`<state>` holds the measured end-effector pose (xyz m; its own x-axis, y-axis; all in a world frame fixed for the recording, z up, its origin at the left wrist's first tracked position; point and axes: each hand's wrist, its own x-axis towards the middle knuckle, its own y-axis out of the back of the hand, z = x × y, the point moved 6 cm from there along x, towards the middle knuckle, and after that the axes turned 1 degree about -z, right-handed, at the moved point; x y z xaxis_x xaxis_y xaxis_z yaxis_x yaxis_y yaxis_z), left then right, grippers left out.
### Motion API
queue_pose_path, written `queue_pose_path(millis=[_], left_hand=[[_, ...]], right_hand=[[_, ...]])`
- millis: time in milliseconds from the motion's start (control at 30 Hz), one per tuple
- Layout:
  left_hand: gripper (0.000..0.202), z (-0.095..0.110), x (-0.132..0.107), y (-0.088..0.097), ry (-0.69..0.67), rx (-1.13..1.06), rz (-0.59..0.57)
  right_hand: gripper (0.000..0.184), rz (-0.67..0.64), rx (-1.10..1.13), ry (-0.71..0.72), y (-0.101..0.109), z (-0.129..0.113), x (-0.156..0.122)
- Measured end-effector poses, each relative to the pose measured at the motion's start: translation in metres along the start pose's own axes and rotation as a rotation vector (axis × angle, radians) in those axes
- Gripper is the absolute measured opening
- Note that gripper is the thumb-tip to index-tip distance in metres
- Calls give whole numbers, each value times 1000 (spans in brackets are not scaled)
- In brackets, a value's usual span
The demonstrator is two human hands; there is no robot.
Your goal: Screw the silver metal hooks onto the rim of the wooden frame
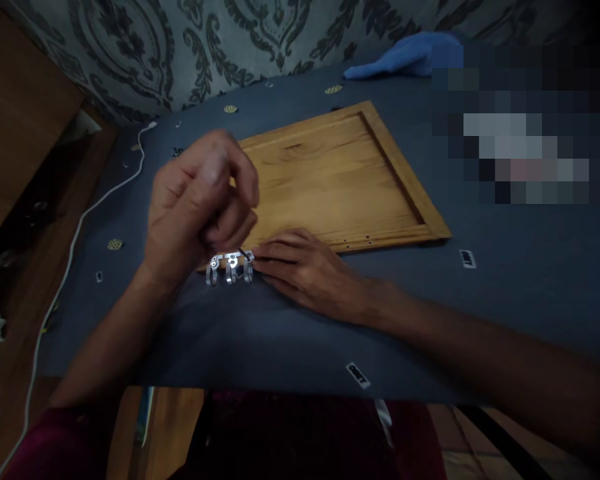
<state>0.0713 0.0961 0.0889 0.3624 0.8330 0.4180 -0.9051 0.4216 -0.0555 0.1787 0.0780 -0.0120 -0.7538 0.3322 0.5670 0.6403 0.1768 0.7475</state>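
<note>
Head | 1 panel [325, 177] | 3 metal rings [229, 275] | left grip [203, 197]: curled round 1 shaft [244, 254] | right grip [313, 272]: outstretched

A plain dark magenta sleeve [63, 437] is seen at the lower left of the frame, while left hand [203, 193] and right hand [310, 275] are bare.

Left of the left hand [200, 193], a white cable [83, 215]; well beyond the right hand [313, 277], a blue cloth [410, 55]; ahead of both, a patterned wall [280, 30].
</note>
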Motion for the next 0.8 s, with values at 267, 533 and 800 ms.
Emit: queue_pose_path(millis=[267,533,800], left_hand=[[45,25,2,24,-166,-2,303],[24,7,-8,13,-69,69,418],[22,8,-13,-17,-35,181,468]], right_hand=[[21,199,285,-264,9,18,-1],[23,239,343,-301,7,20,0],[17,54,314,-436,1,17,6]])
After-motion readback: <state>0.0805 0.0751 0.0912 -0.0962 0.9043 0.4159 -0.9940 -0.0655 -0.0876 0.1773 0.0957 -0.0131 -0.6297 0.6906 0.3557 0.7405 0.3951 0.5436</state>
